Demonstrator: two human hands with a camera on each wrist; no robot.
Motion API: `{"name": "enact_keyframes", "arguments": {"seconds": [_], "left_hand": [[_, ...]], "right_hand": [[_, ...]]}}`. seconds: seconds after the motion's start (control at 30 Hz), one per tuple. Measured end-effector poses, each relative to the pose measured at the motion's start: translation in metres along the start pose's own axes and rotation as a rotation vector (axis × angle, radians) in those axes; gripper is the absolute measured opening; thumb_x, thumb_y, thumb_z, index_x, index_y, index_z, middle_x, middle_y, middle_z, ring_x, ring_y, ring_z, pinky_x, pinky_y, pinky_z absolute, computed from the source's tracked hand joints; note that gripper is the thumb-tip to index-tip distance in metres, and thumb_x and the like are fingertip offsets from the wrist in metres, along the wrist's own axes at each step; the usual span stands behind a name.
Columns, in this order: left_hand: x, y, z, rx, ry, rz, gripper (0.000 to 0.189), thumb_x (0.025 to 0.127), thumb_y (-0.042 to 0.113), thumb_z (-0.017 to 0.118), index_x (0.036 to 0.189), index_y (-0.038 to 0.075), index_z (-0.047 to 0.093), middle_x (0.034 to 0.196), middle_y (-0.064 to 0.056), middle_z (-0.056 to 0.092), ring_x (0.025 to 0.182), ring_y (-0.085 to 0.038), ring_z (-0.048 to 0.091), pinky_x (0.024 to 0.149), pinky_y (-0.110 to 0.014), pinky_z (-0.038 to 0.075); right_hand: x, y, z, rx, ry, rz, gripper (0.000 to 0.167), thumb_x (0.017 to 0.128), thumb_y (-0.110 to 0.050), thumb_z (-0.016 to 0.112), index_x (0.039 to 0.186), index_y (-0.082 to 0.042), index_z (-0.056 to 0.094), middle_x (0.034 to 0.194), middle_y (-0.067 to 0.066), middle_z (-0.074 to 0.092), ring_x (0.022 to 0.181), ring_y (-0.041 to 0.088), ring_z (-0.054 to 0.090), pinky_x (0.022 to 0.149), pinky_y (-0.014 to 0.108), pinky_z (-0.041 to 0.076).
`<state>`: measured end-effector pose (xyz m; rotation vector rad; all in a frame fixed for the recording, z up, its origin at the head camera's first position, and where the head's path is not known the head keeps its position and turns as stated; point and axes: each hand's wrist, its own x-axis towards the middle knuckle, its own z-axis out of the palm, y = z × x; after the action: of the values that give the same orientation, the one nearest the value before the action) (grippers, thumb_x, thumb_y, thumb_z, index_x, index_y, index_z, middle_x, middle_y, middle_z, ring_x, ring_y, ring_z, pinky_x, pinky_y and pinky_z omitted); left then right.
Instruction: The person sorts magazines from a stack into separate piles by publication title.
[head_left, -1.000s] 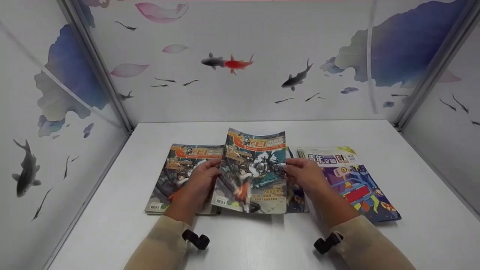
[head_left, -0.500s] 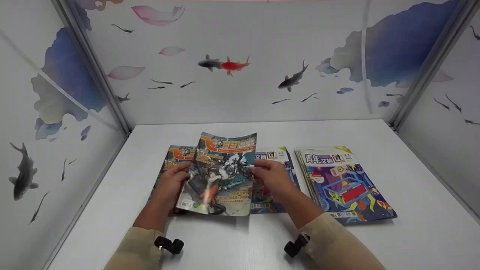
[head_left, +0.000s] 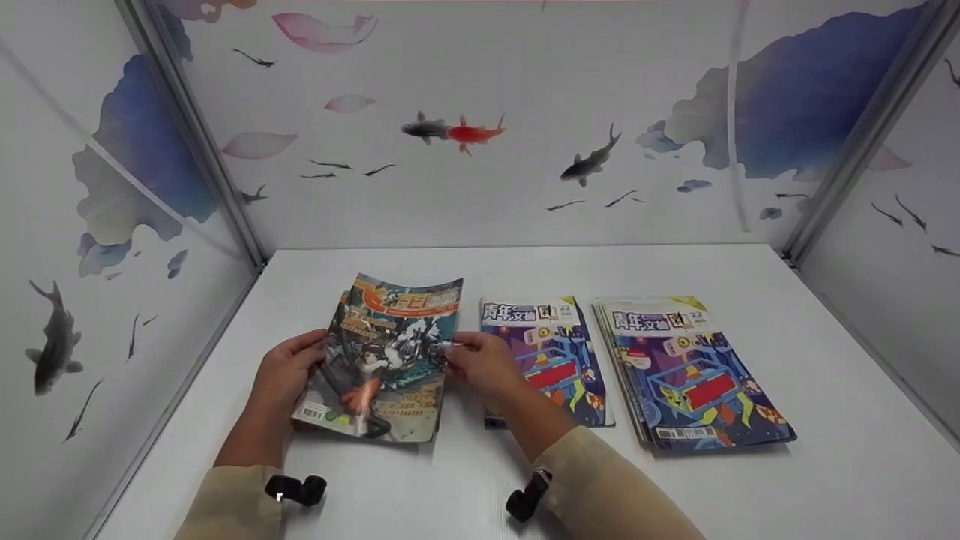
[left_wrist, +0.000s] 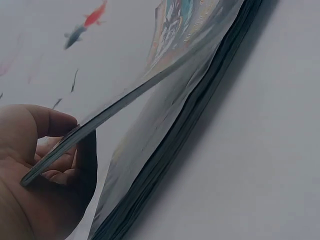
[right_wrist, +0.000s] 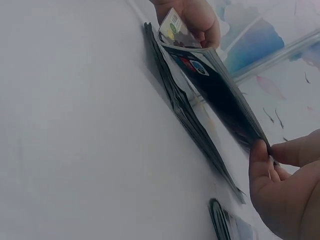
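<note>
Both hands hold one magazine (head_left: 382, 360) with an orange-titled comic cover, its top edge slightly bowed. My left hand (head_left: 281, 375) pinches its left edge, thumb above and fingers beneath in the left wrist view. On the opposite edge, my right hand (head_left: 487, 367) pinches it between thumb and fingers. Under it lies a stack of magazines (left_wrist: 170, 150), mostly hidden in the head view; a gap shows between stack and held magazine in both wrist views.
A purple-covered magazine pile (head_left: 559, 367) lies right of the held one, partly behind the right forearm. Farther right stands a thicker pile (head_left: 705, 382) with a matching cover. The white table (head_left: 420, 495) is bounded by printed panels (head_left: 510, 195) behind and at the sides.
Both hands have carried the comic magazine leftward, from above the middle pile to over the left stack. The purple magazine pile in the middle has come into view.
</note>
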<state>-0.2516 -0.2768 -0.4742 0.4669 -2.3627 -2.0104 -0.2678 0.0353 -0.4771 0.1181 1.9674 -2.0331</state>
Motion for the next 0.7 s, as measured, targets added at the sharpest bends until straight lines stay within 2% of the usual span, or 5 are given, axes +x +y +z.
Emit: {"name": "enact_keyframes", "arguments": {"seconds": [0.23, 0.37, 0.47, 0.6, 0.7], "left_hand": [[0.004, -0.006, -0.020, 0.010, 0.002, 0.005, 0.050, 0.107, 0.016, 0.062, 0.155, 0.005, 0.055, 0.156, -0.012, 0.060, 0.103, 0.006, 0.062, 0.085, -0.013, 0.054], [0.007, -0.011, -0.024, 0.010, 0.020, 0.005, 0.050, 0.106, 0.016, 0.064, 0.154, 0.003, 0.056, 0.147, -0.006, 0.068, 0.100, 0.007, 0.063, 0.085, -0.012, 0.054], [0.009, -0.014, -0.024, 0.020, 0.043, 0.002, 0.050, 0.106, 0.018, 0.065, 0.153, 0.003, 0.057, 0.147, -0.009, 0.069, 0.099, 0.007, 0.064, 0.084, -0.012, 0.055], [0.009, -0.017, -0.021, 0.075, 0.062, 0.007, 0.051, 0.107, 0.024, 0.063, 0.155, 0.007, 0.056, 0.154, -0.015, 0.063, 0.106, 0.000, 0.065, 0.083, -0.013, 0.055], [0.009, -0.018, -0.019, 0.148, 0.096, 0.024, 0.050, 0.108, 0.029, 0.059, 0.155, 0.009, 0.057, 0.154, -0.014, 0.063, 0.117, -0.009, 0.064, 0.082, -0.013, 0.053]], "right_hand": [[0.005, 0.005, 0.016, -0.012, -0.018, 0.027, 0.039, 0.106, -0.021, 0.068, 0.145, -0.013, 0.066, 0.130, 0.006, 0.074, 0.112, 0.018, 0.073, 0.099, 0.032, 0.063], [0.005, 0.008, 0.018, -0.014, -0.029, 0.020, 0.037, 0.106, -0.022, 0.069, 0.142, -0.014, 0.069, 0.129, 0.005, 0.074, 0.111, 0.018, 0.073, 0.100, 0.031, 0.062], [0.006, 0.010, 0.017, 0.001, -0.035, 0.015, 0.036, 0.106, -0.021, 0.069, 0.141, -0.013, 0.069, 0.129, 0.007, 0.074, 0.110, 0.019, 0.073, 0.099, 0.031, 0.062], [0.009, 0.013, 0.014, -0.002, -0.038, 0.008, 0.035, 0.107, -0.019, 0.067, 0.141, -0.011, 0.069, 0.132, 0.008, 0.073, 0.113, 0.020, 0.073, 0.103, 0.033, 0.062], [0.010, 0.015, 0.012, -0.023, -0.035, 0.004, 0.035, 0.107, -0.020, 0.066, 0.141, -0.010, 0.069, 0.134, 0.008, 0.072, 0.115, 0.019, 0.073, 0.105, 0.034, 0.061]]}}
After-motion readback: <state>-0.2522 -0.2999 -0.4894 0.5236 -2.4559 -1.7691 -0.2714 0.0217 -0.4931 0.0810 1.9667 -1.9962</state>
